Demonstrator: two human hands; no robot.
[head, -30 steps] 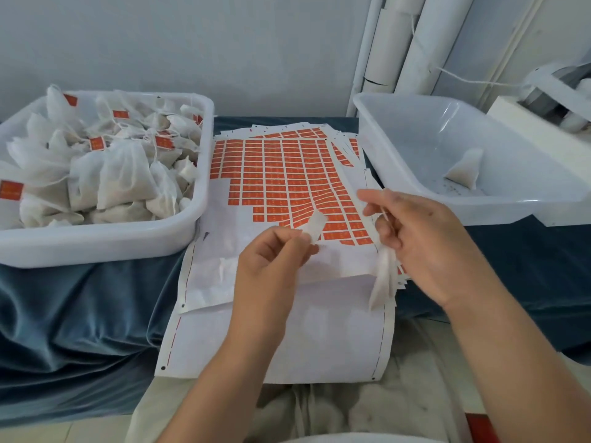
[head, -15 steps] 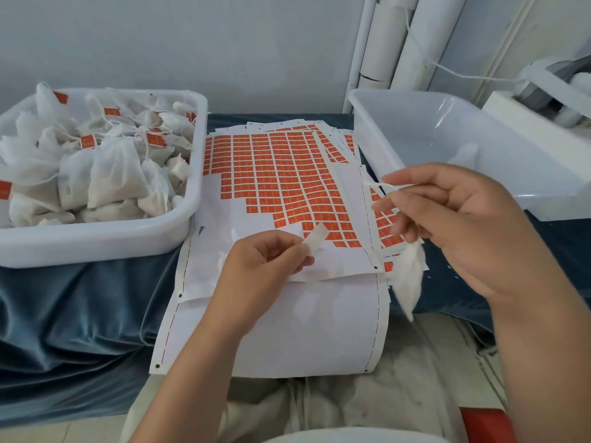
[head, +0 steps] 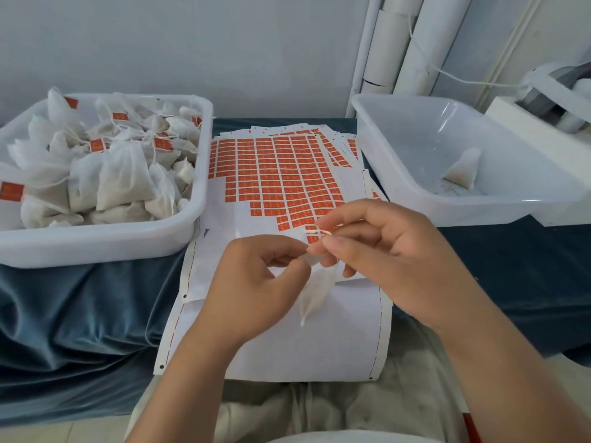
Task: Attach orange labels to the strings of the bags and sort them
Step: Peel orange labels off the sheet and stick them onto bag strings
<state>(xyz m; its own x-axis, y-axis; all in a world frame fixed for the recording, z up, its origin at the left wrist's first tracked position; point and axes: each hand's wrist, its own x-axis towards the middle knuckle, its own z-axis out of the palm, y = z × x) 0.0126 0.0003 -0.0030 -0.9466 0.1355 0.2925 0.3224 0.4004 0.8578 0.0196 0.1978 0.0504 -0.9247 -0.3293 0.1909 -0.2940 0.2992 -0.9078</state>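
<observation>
1. White mesh bag [head: 315, 292] hangs between the two hands, above the near part of the sheet, with its tip pointing down.
2. Its string [head: 320, 231] loops up to the right hand [head: 383, 260], which pinches it between thumb and forefinger. The other fingers are loosely curled.
3. The left hand [head: 256, 276] is just left of the right, their fingertips almost meeting. Its thumb and forefinger pinch a small pale strip [head: 311, 258] at the top of the bag. Whether the strip is a label cannot be told.
4. The sheet [head: 281, 174] of orange labels lies in the middle, between the two tubs. Its far rows are full, its near part is bare white backing, and that backing droops over the near table edge. More sheets fan out from under it at the far right.
5. The left tub [head: 105, 241] is heaped with bags [head: 121, 180], several of them with orange labels on their strings.
6. The right tub [head: 415, 203] holds a lone bag [head: 463, 169] on its floor.
7. A blue cloth [head: 80, 314] covers the table under both tubs.
8. White pipes [head: 393, 43] stand against the far wall, behind the right tub.
</observation>
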